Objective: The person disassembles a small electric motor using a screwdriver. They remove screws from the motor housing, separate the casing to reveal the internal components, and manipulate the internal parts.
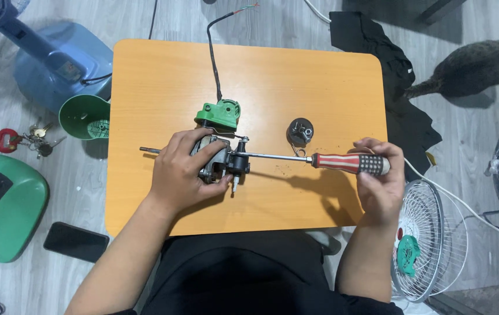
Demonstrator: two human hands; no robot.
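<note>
View from above, looking down at my two hands over a small orange table (162, 76). My left hand (180, 169) is closed over a small grey metal motor (217, 160) that lies near the middle of the table; my fingers (202, 135) wrap over its top, and my thumb presses against its near side. A thin metal shaft (149, 150) sticks out of the motor to the left, past my knuckles. A green plastic cap (220, 114) sits just behind the motor, touching it, and a black cable (213, 55) runs from there across the table to bare wire ends beyond the far edge.

My right hand (377, 175) is closed around the red-and-white striped handle of a screwdriver (348, 162). Its long steel shank lies nearly level and points left, with the tip meeting a black part (239, 162) on the right side of the motor, just beside my left thumb.

A small round metal part (300, 131) lies on the table just behind the shank, clear of both hands.

On the floor to the left, a green funnel-shaped shell (83, 116) stands open side up; a flat green piece with slots shows inside it. Near it lie a blue fan base (57, 64), a green fan base (7, 204), a bunch of keys (30, 140) and a dark phone (75, 241). To the right, a white wire fan guard (430, 239) lies on the floor, a black cloth (389, 64) is spread beside the table, and a cat (477, 67) stands further off.
</note>
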